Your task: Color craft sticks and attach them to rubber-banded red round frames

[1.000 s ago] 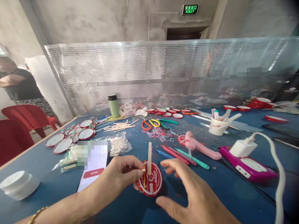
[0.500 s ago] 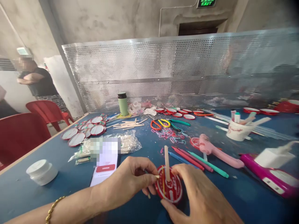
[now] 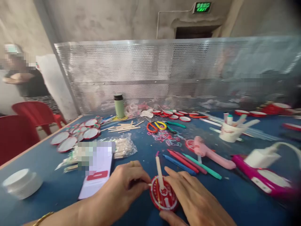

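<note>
A round red disc with white print (image 3: 164, 197) lies on the blue table (image 3: 131, 216) right in front of me. A pale wooden stick (image 3: 159, 172) stands up from its middle. My left hand (image 3: 124, 188) is closed in a pinch at the disc's left edge, on a thin toothpick-like sliver. My right hand (image 3: 195, 201) curls over the disc's right side, fingers on its face and thumb under its near rim. The picture is smeared by motion.
A paper with a red label (image 3: 97, 169), bagged sticks (image 3: 122, 146), colour pens (image 3: 190, 161), a pink glue gun (image 3: 209, 152), scissors (image 3: 156, 126), rubber bands, a green flask (image 3: 119, 106), more red discs (image 3: 75, 136), a white jar (image 3: 20, 183), a magenta power strip (image 3: 261, 175). A person stands far left by red chairs.
My right hand came in from the right and closed onto the disc. The disc sank lower and flatter toward the table. The view swung about.
</note>
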Demonstrator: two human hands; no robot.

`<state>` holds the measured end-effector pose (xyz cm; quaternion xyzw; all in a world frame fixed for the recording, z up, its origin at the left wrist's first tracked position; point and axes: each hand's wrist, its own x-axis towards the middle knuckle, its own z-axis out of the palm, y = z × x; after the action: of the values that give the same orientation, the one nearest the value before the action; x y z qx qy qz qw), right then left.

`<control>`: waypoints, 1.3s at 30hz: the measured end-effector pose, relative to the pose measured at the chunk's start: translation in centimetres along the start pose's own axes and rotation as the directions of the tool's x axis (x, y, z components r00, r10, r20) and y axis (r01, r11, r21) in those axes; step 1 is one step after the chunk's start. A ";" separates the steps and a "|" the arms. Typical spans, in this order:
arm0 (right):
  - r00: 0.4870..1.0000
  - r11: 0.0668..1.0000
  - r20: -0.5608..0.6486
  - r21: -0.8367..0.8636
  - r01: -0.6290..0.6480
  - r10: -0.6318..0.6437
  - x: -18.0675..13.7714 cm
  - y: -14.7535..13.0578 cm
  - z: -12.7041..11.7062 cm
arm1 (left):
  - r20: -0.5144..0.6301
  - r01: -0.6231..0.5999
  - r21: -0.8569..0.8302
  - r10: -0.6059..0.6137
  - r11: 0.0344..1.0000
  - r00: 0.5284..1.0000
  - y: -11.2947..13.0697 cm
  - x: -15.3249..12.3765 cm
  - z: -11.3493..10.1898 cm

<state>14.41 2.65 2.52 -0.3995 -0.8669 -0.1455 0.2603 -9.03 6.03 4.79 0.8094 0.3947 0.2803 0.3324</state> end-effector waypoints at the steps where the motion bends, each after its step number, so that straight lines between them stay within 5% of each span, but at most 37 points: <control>1: 1.000 1.000 0.004 0.018 -0.013 0.013 -0.1 0.0 -0.5 | 0.007 -0.013 0.015 0.013 1.000 1.000 -0.1 0.0 -0.1; 10: 0.989 0.993 -0.082 0.034 -0.117 0.120 -1.9 1.0 -4.0 | -0.059 -0.208 0.160 0.219 0.965 0.974 -1.5 0.5 -2.5; 16: 0.960 0.941 -0.192 -0.233 -0.247 0.205 -2.4 5.1 -5.1 | -0.111 -0.308 0.250 0.343 0.918 0.933 -0.9 1.7 -3.0; 22: 0.932 0.775 -0.021 -0.549 -0.314 0.363 -1.1 9.8 -5.2 | 0.006 -0.375 0.272 0.388 0.886 0.922 1.7 3.7 -2.1; 25: 0.887 0.714 0.079 -0.627 -0.311 0.455 0.0 10.6 -4.6 | -0.026 -0.423 0.291 0.449 0.858 0.893 2.4 4.0 -2.8; 35: 0.817 0.701 0.191 -0.638 -0.318 0.544 0.7 12.6 -2.6 | -0.141 -0.334 0.316 0.392 0.888 0.909 1.3 2.9 -4.2; 39: 0.833 0.697 0.172 -0.649 -0.305 0.525 0.5 12.9 -2.6 | -0.134 -0.287 0.293 0.336 0.912 0.932 0.6 3.7 -4.0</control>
<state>24.93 10.03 5.48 -0.6675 -0.6922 -0.2744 -0.0083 -9.63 10.07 8.40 0.8707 0.3231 0.3463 0.1329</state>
